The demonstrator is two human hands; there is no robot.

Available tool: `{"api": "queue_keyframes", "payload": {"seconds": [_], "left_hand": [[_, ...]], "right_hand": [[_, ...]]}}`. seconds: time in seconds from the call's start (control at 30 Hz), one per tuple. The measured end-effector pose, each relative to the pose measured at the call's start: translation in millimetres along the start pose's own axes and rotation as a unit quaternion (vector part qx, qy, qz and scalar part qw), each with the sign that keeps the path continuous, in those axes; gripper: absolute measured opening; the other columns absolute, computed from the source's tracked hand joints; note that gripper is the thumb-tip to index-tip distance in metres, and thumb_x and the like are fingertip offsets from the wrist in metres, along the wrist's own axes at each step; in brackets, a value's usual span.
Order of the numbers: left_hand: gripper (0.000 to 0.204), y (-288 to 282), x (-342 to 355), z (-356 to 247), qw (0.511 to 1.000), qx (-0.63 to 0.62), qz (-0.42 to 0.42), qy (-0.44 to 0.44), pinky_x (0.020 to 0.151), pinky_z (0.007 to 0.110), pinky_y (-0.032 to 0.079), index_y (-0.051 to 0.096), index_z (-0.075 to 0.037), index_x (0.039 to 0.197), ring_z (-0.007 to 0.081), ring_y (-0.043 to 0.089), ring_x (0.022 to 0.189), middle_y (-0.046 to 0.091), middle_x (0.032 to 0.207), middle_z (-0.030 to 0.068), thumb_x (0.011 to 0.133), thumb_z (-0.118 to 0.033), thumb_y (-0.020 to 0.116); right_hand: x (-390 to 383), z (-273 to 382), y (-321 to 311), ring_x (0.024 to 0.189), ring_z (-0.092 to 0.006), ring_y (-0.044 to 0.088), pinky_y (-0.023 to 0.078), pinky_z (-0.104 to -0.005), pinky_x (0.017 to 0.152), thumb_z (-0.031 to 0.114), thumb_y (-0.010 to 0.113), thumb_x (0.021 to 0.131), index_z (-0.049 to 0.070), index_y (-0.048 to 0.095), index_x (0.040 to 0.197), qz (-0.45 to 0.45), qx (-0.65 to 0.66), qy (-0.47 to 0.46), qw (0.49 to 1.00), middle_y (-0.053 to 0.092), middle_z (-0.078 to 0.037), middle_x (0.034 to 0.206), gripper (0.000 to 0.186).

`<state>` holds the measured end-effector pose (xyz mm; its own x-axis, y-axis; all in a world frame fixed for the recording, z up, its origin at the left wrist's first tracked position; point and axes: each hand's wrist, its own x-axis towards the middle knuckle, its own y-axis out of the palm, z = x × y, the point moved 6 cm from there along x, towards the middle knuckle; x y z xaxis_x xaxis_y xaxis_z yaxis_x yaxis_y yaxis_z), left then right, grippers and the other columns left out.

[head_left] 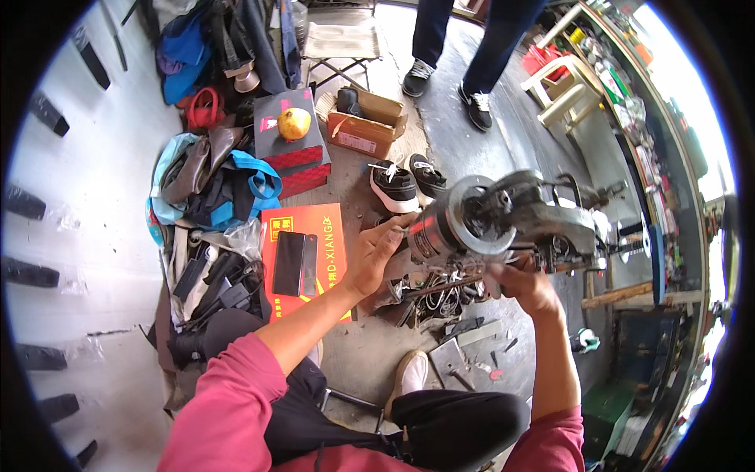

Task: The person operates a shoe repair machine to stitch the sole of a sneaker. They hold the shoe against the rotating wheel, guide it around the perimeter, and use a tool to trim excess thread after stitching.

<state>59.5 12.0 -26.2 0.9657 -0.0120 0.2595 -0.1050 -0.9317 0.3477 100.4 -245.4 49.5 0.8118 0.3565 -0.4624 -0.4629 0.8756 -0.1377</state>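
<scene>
A dark, worn shoe-repair sewing machine [543,216] stands in front of me, with a thick round metal cylinder [460,224] toward its left. My left hand [377,252] is beside that cylinder, its visible fingers stretched toward it; the machine's parts hide some fingertips. Below the machine head, my right hand [528,285] has its fingers curled around something dark that I cannot make out. The space between both hands is crowded with dark parts and partly blurred. Under the machine lies a jumble of cords and small items [440,307].
On the left, a phone [289,263] lies on a red box [330,236]. Behind stand black shoes [393,185], an open carton [366,126] and a round yellow-red fruit [294,123] on a box. Another person's legs [503,39] are ahead. Tools [472,362] lie on the floor.
</scene>
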Motion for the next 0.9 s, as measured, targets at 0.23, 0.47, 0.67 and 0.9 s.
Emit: {"api": "queue_keyframes", "payload": {"seconds": [0.23,0.47,0.67,0.9], "left_hand": [[0.055,1,1,-2,1.000,0.006,0.001,-0.005,0.105,0.032,0.042,0.059,0.001,0.138,0.0165,0.058,0.119,0.068,0.125,0.0104,0.109,-0.043,0.043],[0.058,4,0,-6,0.999,0.002,-0.015,-0.031,0.104,0.031,0.044,0.060,-0.001,0.139,0.0138,0.058,0.117,0.069,0.125,0.0096,0.107,-0.048,0.046],[0.062,8,5,-7,0.997,-0.049,0.042,-0.049,0.112,0.037,0.039,0.053,-0.001,0.145,0.0219,0.054,0.131,0.061,0.139,0.0130,0.106,-0.048,0.042],[0.071,7,6,-5,0.998,0.003,0.054,-0.045,0.116,0.038,0.035,0.050,0.000,0.147,0.0248,0.052,0.134,0.060,0.140,0.0153,0.106,-0.056,0.037]], "right_hand": [[2,-17,-2,0.067,-0.0090,0.052,0.037,-0.0258,0.058,0.029,0.088,0.077,0.004,0.069,0.105,-0.011,0.059,-0.091,0.994,0.064,-0.001,0.083,0.042],[32,-51,-37,0.090,-0.0235,0.067,0.054,-0.0349,0.074,0.021,0.093,0.058,-0.001,0.050,0.141,0.121,0.280,-0.122,0.945,0.070,-0.012,0.107,0.096],[37,-43,-30,0.110,-0.0276,0.063,0.051,-0.0411,0.094,0.022,0.096,0.065,-0.002,0.050,0.142,0.155,-0.081,-0.100,0.980,0.066,-0.015,0.123,0.093],[40,-35,-32,0.115,-0.0275,0.062,0.050,-0.0419,0.098,0.022,0.090,0.072,0.001,0.052,0.141,0.117,0.117,-0.068,0.984,0.065,-0.013,0.127,0.082]]}}
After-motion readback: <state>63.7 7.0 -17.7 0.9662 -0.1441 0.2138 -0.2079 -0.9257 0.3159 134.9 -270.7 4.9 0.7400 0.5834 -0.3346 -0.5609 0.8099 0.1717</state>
